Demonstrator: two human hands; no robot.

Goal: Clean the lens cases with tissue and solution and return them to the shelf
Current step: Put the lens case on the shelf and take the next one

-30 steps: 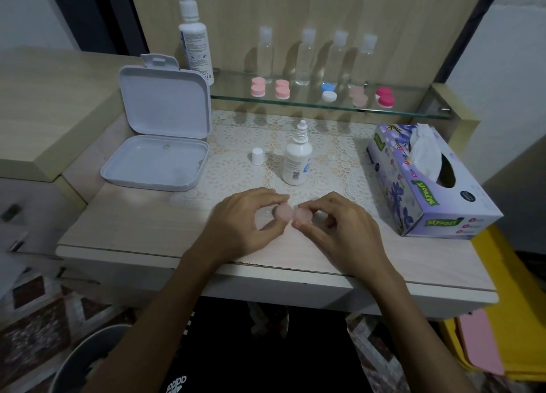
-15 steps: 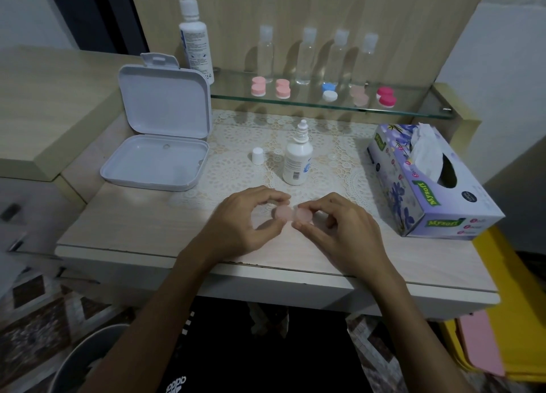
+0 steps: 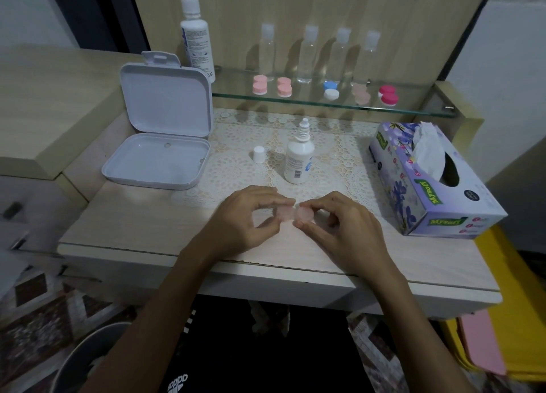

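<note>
Pale-pink case: a double-cup, translucent plastic lens case [image 3: 295, 214] sits low over the front of the table, pinched between both hands.
Left hand: the left hand [image 3: 245, 218] has thumb and fingers curled round the case's left cup, and it's gripping!
Right hand: the right hand [image 3: 342, 224] pinches the right cup, thumb below and forefinger on top.
Table: a light wood-grain tabletop [image 3: 124, 224] with a white lace mat [image 3: 236, 168] spread further back.
Solution: a small white plastic dropper bottle [image 3: 299, 159] stands upright on the mat, its little white cap [image 3: 258, 154] standing just beside it to the left.
Box: a white hinged plastic box [image 3: 161, 144] lies open at the left.
Tissues: a lilac flowered cardboard tissue box [image 3: 425, 185] at the right, a white tissue [image 3: 428, 147] poking up.
Shelf: a glass shelf [image 3: 413, 109] behind carries five lens cases — two pink [image 3: 260, 84] [image 3: 284, 87], one blue-and-white [image 3: 330, 89], one pale peach [image 3: 361, 93], one magenta [image 3: 388, 95] — with four clear plastic bottles [image 3: 305, 58] behind and a tall white bottle [image 3: 197, 35] at the left end.
</note>
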